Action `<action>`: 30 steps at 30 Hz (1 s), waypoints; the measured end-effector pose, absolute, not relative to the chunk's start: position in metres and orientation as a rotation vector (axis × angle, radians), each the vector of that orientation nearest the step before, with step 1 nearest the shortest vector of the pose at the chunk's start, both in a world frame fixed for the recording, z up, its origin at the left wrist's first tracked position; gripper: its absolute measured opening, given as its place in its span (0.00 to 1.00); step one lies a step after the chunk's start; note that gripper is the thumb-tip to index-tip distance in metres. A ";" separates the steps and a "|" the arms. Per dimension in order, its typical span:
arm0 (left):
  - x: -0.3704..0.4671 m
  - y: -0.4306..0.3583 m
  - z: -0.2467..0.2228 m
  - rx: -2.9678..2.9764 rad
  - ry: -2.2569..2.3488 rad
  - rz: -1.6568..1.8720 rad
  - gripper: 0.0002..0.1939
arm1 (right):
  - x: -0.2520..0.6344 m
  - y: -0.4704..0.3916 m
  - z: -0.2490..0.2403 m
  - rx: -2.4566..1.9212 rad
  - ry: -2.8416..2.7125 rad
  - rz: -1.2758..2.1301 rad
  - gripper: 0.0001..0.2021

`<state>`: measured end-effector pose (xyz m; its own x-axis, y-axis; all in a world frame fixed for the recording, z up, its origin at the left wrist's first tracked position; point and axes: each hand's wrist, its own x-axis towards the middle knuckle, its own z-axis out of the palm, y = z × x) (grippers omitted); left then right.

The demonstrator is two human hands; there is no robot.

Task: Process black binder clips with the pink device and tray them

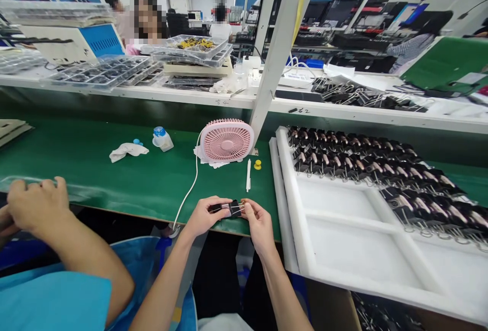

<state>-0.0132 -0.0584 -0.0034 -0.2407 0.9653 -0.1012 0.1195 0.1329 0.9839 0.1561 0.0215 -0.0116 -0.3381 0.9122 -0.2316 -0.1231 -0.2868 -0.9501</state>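
Note:
At the table's near edge, both hands meet at a small dark part [217, 207] with a black binder clip [235, 208] on its right end. My left hand [204, 217] is closed around the part, with the thumb on its near side. The fingers of my right hand [260, 222] pinch the clip's silver wire handles from the right. Much of the part is covered by my left fingers. To the right, a white foam tray [324, 265] carries rows of similar dark parts with black binder clips [328, 163], their wire handles sticking out.
Ahead stand a pink fan [227, 141], a white pen [248, 176] and a yellow knob-like piece [258, 164]. A blue-capped bottle [163, 139] and white cloth [128, 151] lie farther left. A co-worker's arm [72, 234] is at left. A white post [276, 36] rises behind the fan.

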 end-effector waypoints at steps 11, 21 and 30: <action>-0.023 -0.063 -0.014 0.951 1.526 1.330 0.30 | 0.172 -0.004 0.012 -1.017 -1.557 1.778 0.27; -0.029 -0.047 -0.009 0.668 1.358 1.617 0.49 | 0.230 -0.038 0.105 -1.071 -1.745 1.625 0.12; -0.027 -0.045 -0.014 0.775 1.368 1.632 0.38 | 0.395 0.119 0.147 -1.849 -1.869 0.131 0.09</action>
<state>-0.0267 -0.0455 -0.0139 -0.4489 0.8916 -0.0592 -0.2141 -0.0431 0.9759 0.3949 0.1190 0.1470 0.0512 0.9585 0.2804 0.9100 0.0709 -0.4085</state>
